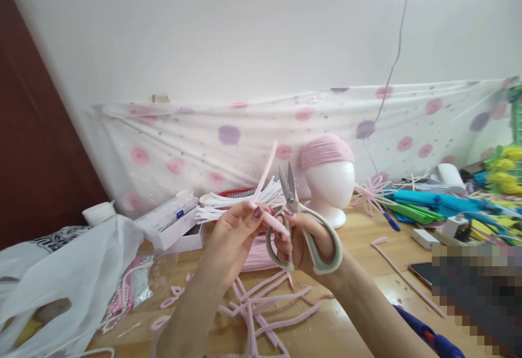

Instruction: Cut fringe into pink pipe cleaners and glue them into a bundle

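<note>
My left hand (pixel 238 233) pinches a pink pipe cleaner (pixel 267 170), whose long end sticks up and whose other end crosses toward my right hand. My right hand (pixel 304 238) has its fingers through the handles of a pair of scissors (pixel 289 192); the pale handles are parted and the blades point up, slightly spread. The tip of the pipe cleaner lies by the right fingers. Beneath both hands, several pink pipe cleaners (pixel 253 314) cross each other on the wooden table (pixel 342 320). A bundle of pink pipe cleaners (pixel 259 257) lies partly hidden behind the hands.
A white foam head (pixel 330 184) with a pink wrapped top stands behind. White pipe cleaners (pixel 220 206) and a white box (pixel 175 227) are at back left. Plastic bags (pixel 101 260) cover the left side. A phone (pixel 422 274) and blue-handled tool (pixel 428 333) lie right.
</note>
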The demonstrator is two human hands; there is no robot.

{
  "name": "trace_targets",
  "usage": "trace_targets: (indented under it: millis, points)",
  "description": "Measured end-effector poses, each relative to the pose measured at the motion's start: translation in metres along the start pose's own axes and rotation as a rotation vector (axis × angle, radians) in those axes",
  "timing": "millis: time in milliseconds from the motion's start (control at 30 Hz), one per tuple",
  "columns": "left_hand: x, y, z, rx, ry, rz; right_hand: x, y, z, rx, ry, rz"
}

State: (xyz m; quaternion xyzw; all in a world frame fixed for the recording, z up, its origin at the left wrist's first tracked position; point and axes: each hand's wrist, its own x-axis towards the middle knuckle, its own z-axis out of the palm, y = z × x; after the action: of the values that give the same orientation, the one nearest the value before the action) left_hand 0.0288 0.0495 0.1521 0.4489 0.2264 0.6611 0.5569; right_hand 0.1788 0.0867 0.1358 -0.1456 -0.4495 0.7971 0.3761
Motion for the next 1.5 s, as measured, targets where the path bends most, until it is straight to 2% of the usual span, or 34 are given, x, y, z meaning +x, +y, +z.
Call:
trace_targets:
  millis: [67,133,267,433,567,767,1000,1233,1500]
  points:
    - [-0.001,0.002,-0.001,-0.017,0.052,0.029,0.003,0.001,-0.005,-0.15,0.067,-0.084]
    - [-0.001,0.007,-0.004,-0.023,0.106,0.069,0.004,0.0,-0.009,-0.415,0.113,-0.188]
    - [-0.002,0.018,-0.009,0.005,0.181,0.192,-0.004,-0.004,-0.004,-0.946,0.079,-0.283]
    - [0.0,0.026,-0.012,0.029,0.202,0.231,-0.012,-0.001,0.011,-1.194,0.125,-0.297]
    - [-0.002,0.025,-0.01,0.035,0.214,0.231,-0.007,0.005,0.007,-1.32,0.145,-0.305]
    - [-0.006,0.021,-0.004,0.044,0.258,0.318,-0.007,0.005,0.001,-1.479,0.225,-0.512]
    - [-0.003,0.018,-0.007,0.052,0.242,0.297,-0.01,-0.001,0.001,-1.641,0.298,-0.739]
    - [-0.003,0.019,-0.004,0.049,0.275,0.294,-0.009,0.0,-0.005,-1.714,0.334,-0.828]
    - [-0.003,0.017,-0.001,0.001,0.228,0.309,-0.007,0.001,-0.006,-1.771,0.404,-0.944]
